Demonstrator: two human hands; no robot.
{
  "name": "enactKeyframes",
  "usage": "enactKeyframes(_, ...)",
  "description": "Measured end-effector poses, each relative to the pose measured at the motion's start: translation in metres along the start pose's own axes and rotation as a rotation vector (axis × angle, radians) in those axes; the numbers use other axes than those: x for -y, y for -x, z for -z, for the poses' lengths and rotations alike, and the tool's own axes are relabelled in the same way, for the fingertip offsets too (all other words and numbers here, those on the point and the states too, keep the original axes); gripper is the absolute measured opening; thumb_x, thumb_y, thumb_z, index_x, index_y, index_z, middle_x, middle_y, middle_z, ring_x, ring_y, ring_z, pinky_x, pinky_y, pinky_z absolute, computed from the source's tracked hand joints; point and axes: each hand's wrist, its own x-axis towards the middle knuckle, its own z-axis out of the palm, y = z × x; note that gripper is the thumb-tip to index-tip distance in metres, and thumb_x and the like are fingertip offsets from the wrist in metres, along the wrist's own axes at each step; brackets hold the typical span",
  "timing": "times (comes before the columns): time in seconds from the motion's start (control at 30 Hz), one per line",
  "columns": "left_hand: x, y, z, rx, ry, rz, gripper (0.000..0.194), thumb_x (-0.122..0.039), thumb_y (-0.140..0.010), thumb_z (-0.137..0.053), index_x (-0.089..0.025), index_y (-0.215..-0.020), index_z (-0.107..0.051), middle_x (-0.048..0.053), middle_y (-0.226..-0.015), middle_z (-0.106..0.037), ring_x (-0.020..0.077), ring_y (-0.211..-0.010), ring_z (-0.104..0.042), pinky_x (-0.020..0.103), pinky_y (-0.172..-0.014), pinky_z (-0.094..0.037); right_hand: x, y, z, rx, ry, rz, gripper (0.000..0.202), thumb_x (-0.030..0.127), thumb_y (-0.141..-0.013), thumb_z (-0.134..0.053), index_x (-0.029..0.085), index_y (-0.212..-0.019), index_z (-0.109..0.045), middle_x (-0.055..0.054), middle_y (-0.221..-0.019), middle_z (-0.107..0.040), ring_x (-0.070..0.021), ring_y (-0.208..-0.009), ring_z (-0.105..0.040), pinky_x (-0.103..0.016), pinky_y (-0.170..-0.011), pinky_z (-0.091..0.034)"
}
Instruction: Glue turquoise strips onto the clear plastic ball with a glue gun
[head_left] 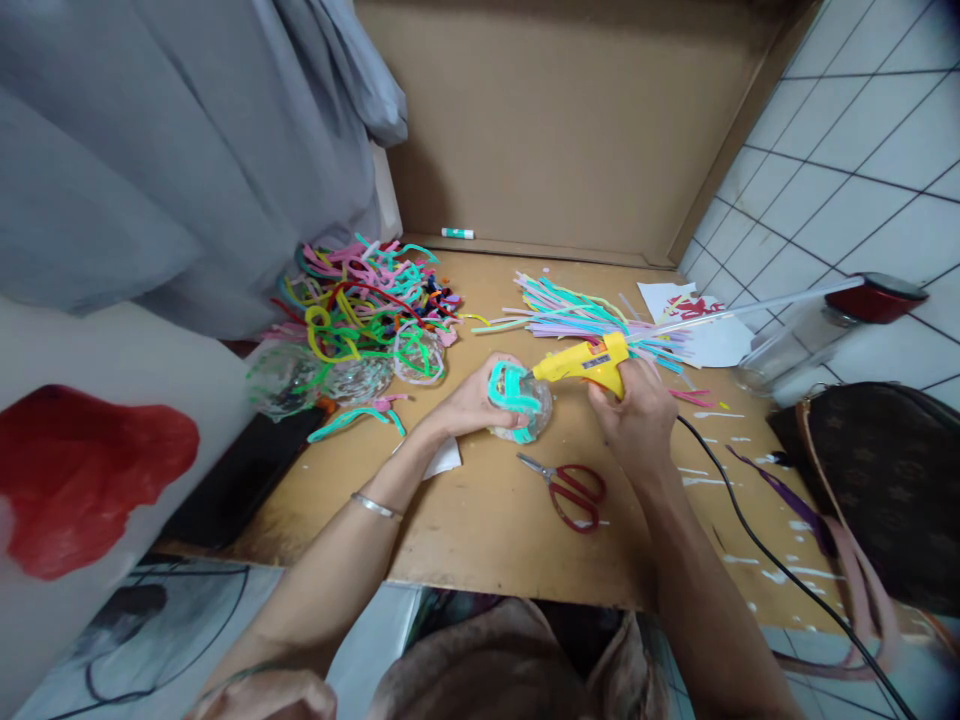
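Observation:
In my left hand point(474, 402) is a clear, rounded plastic piece with teal fuzzy pipe cleaner point(513, 386) looped over it. My right hand point(637, 415) grips a yellow hot glue gun point(589, 362). Its nozzle points left and meets, or nearly meets, the upper right of the teal strip. A long clear glue stick point(757, 303) sticks out of the gun's back. Just below the hands, red-handled scissors point(576, 492) lie on the table. Under my left wrist sits a small white piece point(444, 458), partly covered.
Piled at the left are colourful pipe cleaners point(352, 290) and clear plastic pieces point(289, 378). A bundle of pipe cleaners point(570, 310) lies behind the gun. A clear bottle point(802, 340) and dark bag point(877, 480) stand at right. The gun's black cord point(750, 535) trails past the bag.

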Motion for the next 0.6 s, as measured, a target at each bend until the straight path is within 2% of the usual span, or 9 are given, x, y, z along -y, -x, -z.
enactKeyframes(0.2, -0.005, 0.002, 0.000, 0.002, 0.051, 0.017, 0.067, -0.035, -0.053, -0.077, -0.018, -0.111, -0.048, 0.001, -0.097, -0.061, 0.0202, -0.090, -0.060, 0.031, -0.080, -0.050, 0.000, 0.000, 0.000, -0.003, 0.008, -0.030, 0.007, 0.026, -0.083, -0.052, 0.021, -0.088, -0.055, -0.006, -0.081, -0.064, -0.0216, -0.077, -0.057, -0.030, -0.066, -0.042)
enactKeyframes(0.37, -0.001, 0.000, 0.000, 0.025, 0.085, 0.018, 0.072, -0.036, -0.050, -0.078, -0.019, -0.112, -0.046, 0.002, -0.096, -0.061, 0.0205, -0.088, -0.059, 0.031, -0.078, -0.050, 0.001, 0.000, -0.003, 0.007, 0.021, -0.092, 0.010, 0.030, -0.081, -0.052, 0.021, -0.083, -0.055, -0.007, -0.079, -0.063, -0.0217, -0.076, -0.056, -0.030, -0.064, -0.040)
enactKeyframes(0.6, 0.006, -0.001, 0.001, -0.002, 0.030, -0.013, 0.072, -0.040, -0.053, -0.082, -0.017, -0.112, -0.048, 0.004, -0.107, -0.057, 0.0218, -0.100, -0.056, 0.033, -0.090, -0.047, -0.005, -0.003, -0.009, 0.112, -0.038, -0.324, 0.025, 0.046, -0.074, -0.057, 0.023, -0.067, -0.049, -0.002, -0.063, -0.054, -0.0201, -0.067, -0.049, -0.030, -0.060, -0.035)
